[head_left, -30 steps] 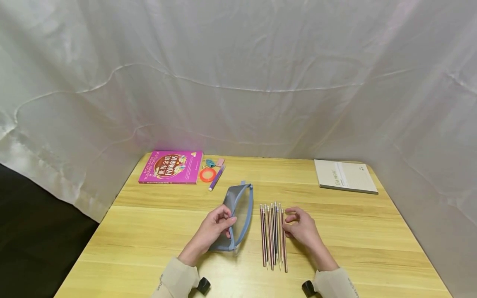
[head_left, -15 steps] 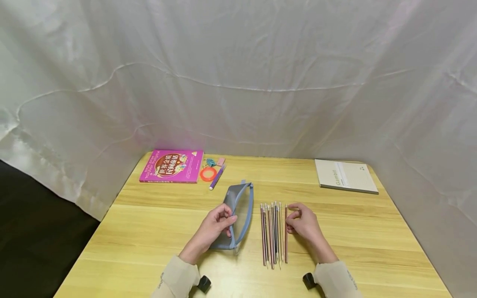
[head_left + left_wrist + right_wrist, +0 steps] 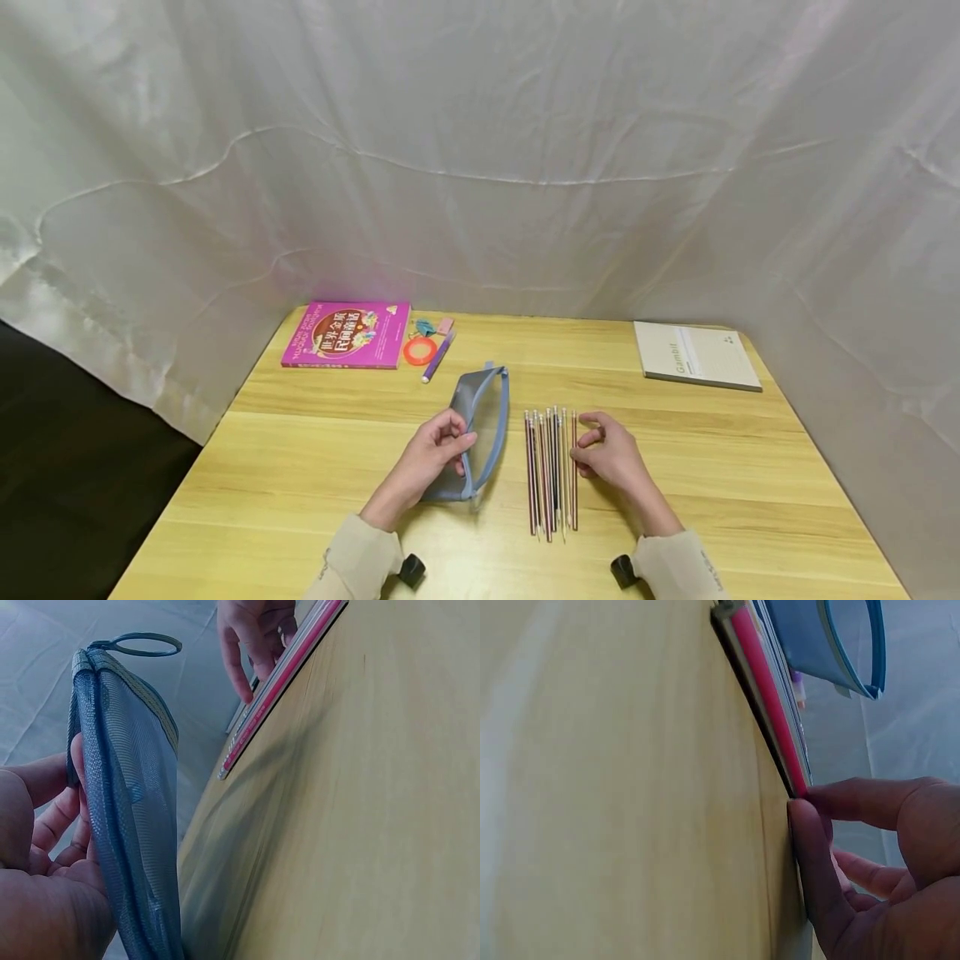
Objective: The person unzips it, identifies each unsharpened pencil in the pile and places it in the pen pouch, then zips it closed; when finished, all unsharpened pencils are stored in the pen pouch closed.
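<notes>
A blue-grey mesh zip pencil case (image 3: pixel 470 390) stands on the table with its mouth spread open toward the pencils. My left hand (image 3: pixel 431 458) holds its near edge between thumb and fingers; in the left wrist view the mesh (image 3: pixel 139 795) rises beside the fingers. To the right, several pencils (image 3: pixel 548 483) lie side by side, eraser ends pointing away. At the right end of that row, slightly apart, is a reddish pencil (image 3: pixel 575 500). My right hand (image 3: pixel 615 457) pinches it; in the right wrist view thumb and forefinger meet at the pencil's side (image 3: pixel 769 705).
At the back left lies a pink book (image 3: pixel 345 335). Beside it are an orange ring-shaped item (image 3: pixel 420 351), a purple marker (image 3: pixel 437 360), a small teal item (image 3: pixel 425 328) and a pink block (image 3: pixel 446 326). A pale notebook (image 3: pixel 697 354) lies at the back right. Grey curtains surround the table.
My right hand drew the end pencil away from the row to the right and back toward me-far side, then a little left again. My left hand and the pencil case stay almost still.
</notes>
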Demonstrator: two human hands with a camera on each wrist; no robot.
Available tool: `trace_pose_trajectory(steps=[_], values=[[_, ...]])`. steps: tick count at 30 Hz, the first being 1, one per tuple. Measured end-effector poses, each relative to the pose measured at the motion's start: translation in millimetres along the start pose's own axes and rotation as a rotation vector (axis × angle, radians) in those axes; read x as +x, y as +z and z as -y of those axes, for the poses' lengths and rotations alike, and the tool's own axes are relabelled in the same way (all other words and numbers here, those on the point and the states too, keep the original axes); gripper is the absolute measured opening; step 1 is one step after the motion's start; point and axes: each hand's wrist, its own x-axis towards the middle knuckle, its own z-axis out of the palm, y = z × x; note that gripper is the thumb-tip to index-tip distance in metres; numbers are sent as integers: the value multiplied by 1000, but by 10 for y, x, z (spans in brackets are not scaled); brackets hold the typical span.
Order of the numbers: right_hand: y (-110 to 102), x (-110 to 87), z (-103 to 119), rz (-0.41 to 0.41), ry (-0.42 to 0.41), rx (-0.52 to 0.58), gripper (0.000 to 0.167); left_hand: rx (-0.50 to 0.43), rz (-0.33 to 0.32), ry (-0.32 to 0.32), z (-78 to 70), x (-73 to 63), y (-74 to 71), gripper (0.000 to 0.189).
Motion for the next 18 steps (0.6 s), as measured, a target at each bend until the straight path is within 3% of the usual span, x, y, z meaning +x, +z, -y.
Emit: trace_pose_trajectory(steps=[8,18], values=[[42,13,7,16,-15,-8,74,8,-6,-1,7,-5,-19,24],[14,-16,69,-8,-25,-144,81,-2,13,4,-3,-7,-14,26]])
